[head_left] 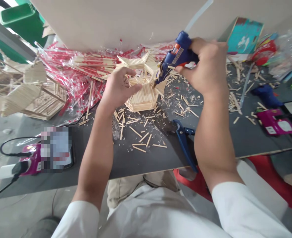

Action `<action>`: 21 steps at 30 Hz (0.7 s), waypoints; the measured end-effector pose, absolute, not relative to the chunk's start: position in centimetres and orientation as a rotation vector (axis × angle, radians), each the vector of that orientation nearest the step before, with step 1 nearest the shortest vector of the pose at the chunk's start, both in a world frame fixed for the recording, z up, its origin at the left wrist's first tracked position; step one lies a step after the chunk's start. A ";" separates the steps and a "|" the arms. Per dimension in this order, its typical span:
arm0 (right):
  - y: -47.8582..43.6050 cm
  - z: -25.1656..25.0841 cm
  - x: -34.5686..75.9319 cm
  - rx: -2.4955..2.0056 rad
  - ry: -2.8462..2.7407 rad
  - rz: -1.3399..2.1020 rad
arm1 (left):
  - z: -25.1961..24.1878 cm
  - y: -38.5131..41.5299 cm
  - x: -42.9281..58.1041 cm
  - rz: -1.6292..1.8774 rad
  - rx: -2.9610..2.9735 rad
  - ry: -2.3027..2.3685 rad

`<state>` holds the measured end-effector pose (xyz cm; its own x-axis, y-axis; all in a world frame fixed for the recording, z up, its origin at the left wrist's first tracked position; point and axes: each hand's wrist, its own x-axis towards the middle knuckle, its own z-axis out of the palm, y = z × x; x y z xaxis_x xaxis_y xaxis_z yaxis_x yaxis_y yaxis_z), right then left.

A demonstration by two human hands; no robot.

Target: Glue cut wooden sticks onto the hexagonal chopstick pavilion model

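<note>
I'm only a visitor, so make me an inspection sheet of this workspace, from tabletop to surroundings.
Surface: dark tabletop, strewn with stick pieces.
Job's things: stick model below the hands; blue glue gun, nozzle at the model's side.
Clutter: plastic-wrapped sticks behind; blue-handled tool at the front edge.
Grip: right hand holds the glue gun; left hand at the model, exact contact unclear.
Cables: black cable plugged into left purple block.
Surroundings: green container far left; pale wall behind.

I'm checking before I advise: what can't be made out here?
All in the head view:
Glue gun handle: mostly covered by the right grip.
Nozzle contact with the small stick model: too small to tell.
Phone screen: obscured by pixelation.
Larger stick structure: cut off by the left edge.
</note>
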<state>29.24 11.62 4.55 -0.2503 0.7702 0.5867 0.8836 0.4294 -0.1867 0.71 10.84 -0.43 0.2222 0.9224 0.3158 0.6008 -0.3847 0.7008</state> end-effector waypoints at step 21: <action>12.6 3.0 35.9 -1.247 -1.686 0.215 | 3.4 8.4 0.9 0.889 2.264 1.477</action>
<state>35.88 12.61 3.00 0.0169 0.8027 0.5962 0.6276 0.4556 -0.6313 0.91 8.41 3.41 0.2820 0.8989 0.3353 0.7168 -0.4297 0.5492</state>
